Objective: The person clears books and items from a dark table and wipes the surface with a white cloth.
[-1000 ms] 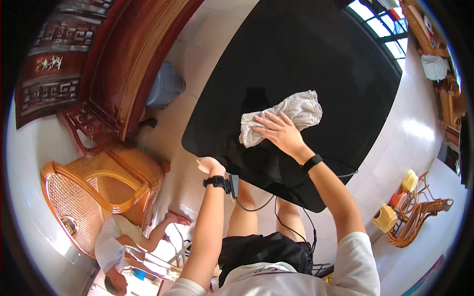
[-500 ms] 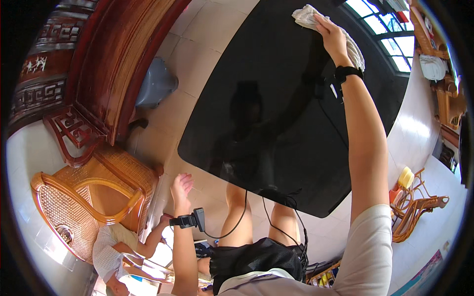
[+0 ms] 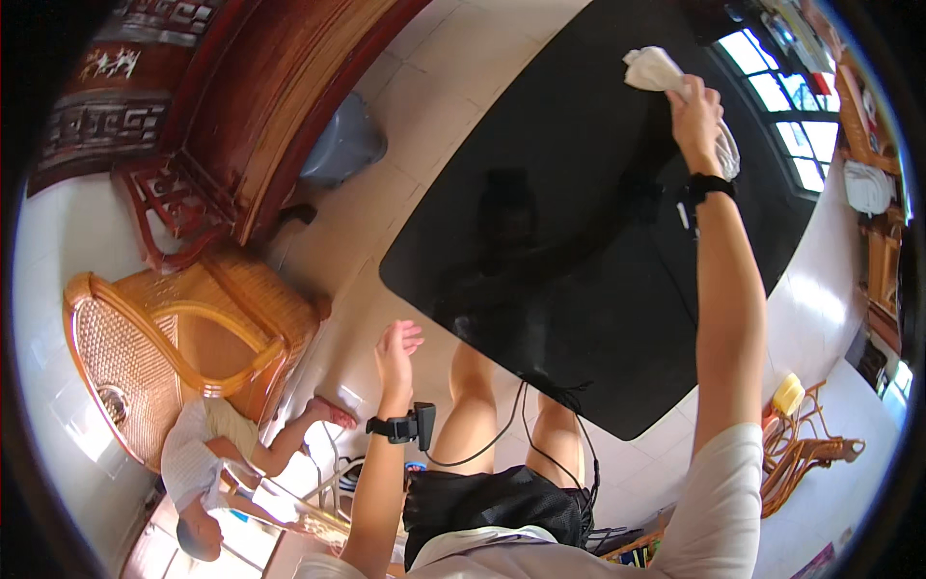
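Observation:
A glossy black tabletop (image 3: 540, 241) fills the middle and top of the view, with reflections on it. Near its far right part, my right hand (image 3: 696, 121) has its fingers curled round a white cloth (image 3: 654, 69). One end of the cloth sticks out beyond the fingers; the rest shows past the wrist. Whether the cloth touches the surface, I cannot tell. My left hand (image 3: 395, 355) hangs free off the table's near left side, palm bare and fingers loosely stretched. Each wrist wears a black strap, and a cable runs from the left one.
A carved dark-red wooden bench (image 3: 260, 106) stands at the left, with a grey-blue plastic bin (image 3: 345, 143) beside it. Nearer is a woven rattan chair (image 3: 207, 323), where another person (image 3: 207, 463) sits. Wooden furniture (image 3: 810, 439) stands at the right. Black cables (image 3: 559, 425) hang before my legs.
My right hand has gone from lying flat on the cloth to gripping it, and the cloth is more bunched. The whole view has shifted slightly; my left hand stays empty.

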Demonstrator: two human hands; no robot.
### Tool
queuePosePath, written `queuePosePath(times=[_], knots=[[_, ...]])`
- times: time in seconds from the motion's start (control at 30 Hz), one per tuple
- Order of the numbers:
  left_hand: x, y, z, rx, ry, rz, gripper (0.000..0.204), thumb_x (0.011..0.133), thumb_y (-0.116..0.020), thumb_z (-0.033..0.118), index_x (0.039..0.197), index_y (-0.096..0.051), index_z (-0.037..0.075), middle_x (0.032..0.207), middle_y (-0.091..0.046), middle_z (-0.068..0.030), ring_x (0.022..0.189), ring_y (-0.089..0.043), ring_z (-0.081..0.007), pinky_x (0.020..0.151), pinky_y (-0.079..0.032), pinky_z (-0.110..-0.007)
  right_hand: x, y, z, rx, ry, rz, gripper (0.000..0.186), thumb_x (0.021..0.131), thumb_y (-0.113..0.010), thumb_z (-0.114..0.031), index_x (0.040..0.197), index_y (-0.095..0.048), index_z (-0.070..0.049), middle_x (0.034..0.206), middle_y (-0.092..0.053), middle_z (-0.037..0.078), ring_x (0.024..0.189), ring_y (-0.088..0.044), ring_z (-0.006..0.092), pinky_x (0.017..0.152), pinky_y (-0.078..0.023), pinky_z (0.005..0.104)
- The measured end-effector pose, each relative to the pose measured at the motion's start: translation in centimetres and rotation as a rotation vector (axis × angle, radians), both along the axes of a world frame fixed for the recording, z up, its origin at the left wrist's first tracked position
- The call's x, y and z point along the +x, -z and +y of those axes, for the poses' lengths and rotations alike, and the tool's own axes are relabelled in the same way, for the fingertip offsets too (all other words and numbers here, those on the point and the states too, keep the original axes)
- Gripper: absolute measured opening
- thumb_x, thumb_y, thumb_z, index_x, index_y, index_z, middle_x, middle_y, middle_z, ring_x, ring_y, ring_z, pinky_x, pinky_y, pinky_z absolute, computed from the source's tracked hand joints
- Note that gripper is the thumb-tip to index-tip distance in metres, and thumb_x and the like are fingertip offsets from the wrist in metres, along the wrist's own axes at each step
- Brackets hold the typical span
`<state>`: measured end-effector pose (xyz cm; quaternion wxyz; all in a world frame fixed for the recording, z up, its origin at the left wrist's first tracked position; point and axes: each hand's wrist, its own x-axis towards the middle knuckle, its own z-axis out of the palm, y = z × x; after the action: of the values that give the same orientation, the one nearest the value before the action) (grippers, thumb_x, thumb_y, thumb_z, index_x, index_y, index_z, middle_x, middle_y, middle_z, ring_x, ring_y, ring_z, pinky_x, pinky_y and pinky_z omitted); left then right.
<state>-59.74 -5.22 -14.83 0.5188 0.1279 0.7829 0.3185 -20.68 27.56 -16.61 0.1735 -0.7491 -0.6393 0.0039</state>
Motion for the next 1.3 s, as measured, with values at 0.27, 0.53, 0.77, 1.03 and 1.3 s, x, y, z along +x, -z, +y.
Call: queuePosePath(times=[0.27,0.53,0.77,1.03,1.3], knots=[[-0.9,0.5,-1.9,-0.048,-0.073,-0.006,0.034,0.089,-0.039,0.028,0.094,-0.056,-0.001,0.087,-0.062,-0.0125,0.074,-0.057,-0.0174,0.072,-0.043,-0.028,-8.6,-7.6,-10.1,0.078,-0.598,0.368,0.035,0.084,-0.051,-0.004,0.117,-0.051,-0.015,0.090,-0.039,0.008,0.074,-0.042,0.0176,0.060,-0.040,0.0247],[-0.3,1.9,-2.2,-0.042,-0.106,-0.065,0.031,0.086,-0.040,0.027,0.089,-0.059,0.003,0.081,-0.063,-0.0082,0.067,-0.058,-0.0136,0.064,-0.043,-0.024,-18.4,-3.2,-24.9,-0.300,-1.219,0.294,0.054,0.078,-0.045,-0.011,0.130,-0.037,-0.024,0.085,-0.044,0.005,0.078,-0.045,0.0188,0.068,-0.036,0.0319],[-0.6,1.7,-2.1,-0.076,-0.127,-0.086,0.028,0.085,-0.042,0.024,0.090,-0.057,0.000,0.081,-0.062,-0.0086,0.069,-0.057,-0.0143,0.064,-0.042,-0.025,-25.6,0.0,-24.9,-0.179,-1.200,0.106,0.040,0.076,-0.050,-0.020,0.116,-0.051,-0.023,0.085,-0.043,0.000,0.078,-0.045,0.0154,0.060,-0.036,0.0280],[-1.9,1.5,-0.1,-0.114,-0.125,-0.053,0.027,0.085,-0.043,0.023,0.092,-0.057,0.000,0.083,-0.062,-0.0093,0.070,-0.058,-0.0157,0.066,-0.043,-0.025,-28.4,0.4,-15.3,-0.153,-1.071,0.217,0.032,0.077,-0.054,-0.028,0.109,-0.052,-0.021,0.088,-0.045,0.004,0.084,-0.046,0.0215,0.068,-0.038,0.0340],[-1.5,1.7,1.8,-0.086,-0.161,-0.072,0.025,0.084,-0.047,0.023,0.088,-0.058,0.000,0.076,-0.061,-0.0073,0.066,-0.056,-0.0139,0.063,-0.042,-0.025,-11.4,1.7,4.6,0.159,-0.476,-0.133,0.027,0.082,-0.052,-0.034,0.109,-0.053,-0.030,0.085,-0.048,0.008,0.079,-0.050,0.0251,0.066,-0.043,0.0396]])
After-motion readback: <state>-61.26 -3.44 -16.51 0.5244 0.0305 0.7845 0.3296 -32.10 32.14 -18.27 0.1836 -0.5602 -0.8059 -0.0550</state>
